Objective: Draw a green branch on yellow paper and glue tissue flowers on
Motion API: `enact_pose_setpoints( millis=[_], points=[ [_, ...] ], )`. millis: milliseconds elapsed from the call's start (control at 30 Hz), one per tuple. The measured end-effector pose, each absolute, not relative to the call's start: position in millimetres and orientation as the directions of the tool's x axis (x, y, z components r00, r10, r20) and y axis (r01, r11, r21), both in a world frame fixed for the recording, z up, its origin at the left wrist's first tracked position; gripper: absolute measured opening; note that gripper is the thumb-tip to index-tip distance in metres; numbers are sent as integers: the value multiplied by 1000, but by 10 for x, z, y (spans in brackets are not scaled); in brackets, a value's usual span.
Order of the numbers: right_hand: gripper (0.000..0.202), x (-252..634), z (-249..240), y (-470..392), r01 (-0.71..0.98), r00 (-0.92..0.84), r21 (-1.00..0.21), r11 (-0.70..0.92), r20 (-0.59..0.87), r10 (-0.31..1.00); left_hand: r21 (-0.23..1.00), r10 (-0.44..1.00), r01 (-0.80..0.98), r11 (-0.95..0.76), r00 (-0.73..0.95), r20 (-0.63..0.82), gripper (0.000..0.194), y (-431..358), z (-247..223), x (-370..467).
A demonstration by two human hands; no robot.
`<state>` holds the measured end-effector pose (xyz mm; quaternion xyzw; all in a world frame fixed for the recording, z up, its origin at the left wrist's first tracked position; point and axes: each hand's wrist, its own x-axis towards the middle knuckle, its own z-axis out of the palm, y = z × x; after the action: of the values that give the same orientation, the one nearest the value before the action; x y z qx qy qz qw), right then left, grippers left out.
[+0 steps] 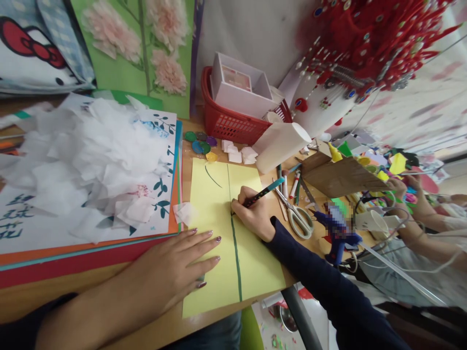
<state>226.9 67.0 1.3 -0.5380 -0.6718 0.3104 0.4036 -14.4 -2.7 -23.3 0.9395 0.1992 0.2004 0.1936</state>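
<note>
A yellow sheet of paper [211,253] lies on the wooden table, with a dark green line running down its middle and a short curved stroke near its top left. My right hand [255,214] is closed round a dark marker with a teal end [268,190], its tip at the middle line. The upper part of that line is thinner than the lower part. Flat on the sheet's left side rests my left hand [186,262], fingers spread, holding nothing. A small piece of white paper [185,214] touches the sheet's left edge.
White paper petals [87,155] are heaped on a decorated sheet at left. Behind stand a red basket [233,127] and a paper roll [284,143]. Scissors [299,219] and a blue glue gun [337,236] lie at right. Another person's hands [404,187] are at far right.
</note>
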Motion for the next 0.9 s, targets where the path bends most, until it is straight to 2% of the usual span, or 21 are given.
enact_pose_setpoints(
  millis=[133, 333, 500, 767, 900],
  points=[
    [31, 2268, 5, 680, 503, -33, -822, 268, 292, 956, 458, 480, 303, -836, 809, 341, 36, -50, -306, -135],
    [29, 2282, 9, 662, 491, -113, -839, 235, 206, 972, 452, 492, 319, -833, 800, 343, 34, -60, -315, -132],
    [30, 2273, 11, 667, 503, -62, -819, 276, 284, 957, 436, 464, 304, -847, 823, 327, 36, -51, -299, -133],
    [29, 2295, 4, 648, 499, -124, -836, 229, 193, 973, 439, 462, 302, -846, 826, 322, 35, -34, -247, -140],
    [30, 2280, 2, 659, 509, -65, -822, 254, 258, 964, 458, 477, 307, -834, 819, 319, 35, -43, -281, -132]
  ],
)
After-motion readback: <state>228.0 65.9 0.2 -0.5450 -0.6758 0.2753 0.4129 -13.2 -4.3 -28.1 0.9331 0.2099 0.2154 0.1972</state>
